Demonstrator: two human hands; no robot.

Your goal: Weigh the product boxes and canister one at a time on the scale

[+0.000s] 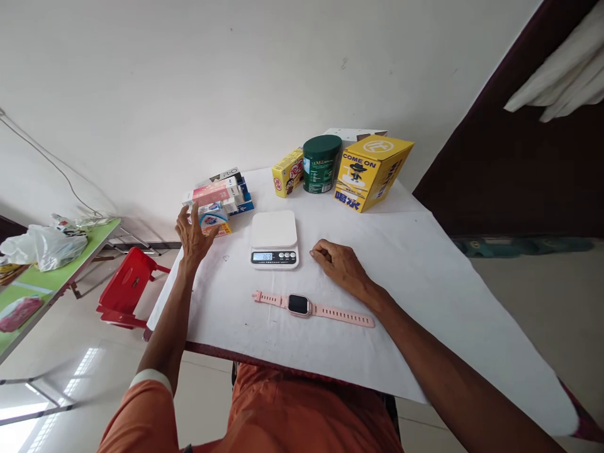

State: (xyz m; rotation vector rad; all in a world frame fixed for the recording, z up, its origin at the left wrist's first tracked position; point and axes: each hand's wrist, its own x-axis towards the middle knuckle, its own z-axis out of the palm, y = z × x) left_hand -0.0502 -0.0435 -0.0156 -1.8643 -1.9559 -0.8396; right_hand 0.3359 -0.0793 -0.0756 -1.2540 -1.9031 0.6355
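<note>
My left hand (192,236) is open, thumb and fingers apart, at the near side of a stack of small cartons. Closest to it are a blue-and-white carton (213,217) and a yellow-orange box (221,230); whether the fingers touch them I cannot tell. A pink-and-white box (214,193) lies higher in the stack. My right hand (340,263) rests on the table with its fingers curled in, and nothing shows in it. Between the hands stands a white digital scale (274,231) with a lit display and a bare platform. A pink-strapped smartwatch (299,305) lies flat in front of it.
At the back of the white-covered table (401,270) stand a small yellow box (289,173), a dark green canister (321,165) and a large yellow carton (372,173). To the left are a red chair (129,286) and a green table (70,261) with plastic bags.
</note>
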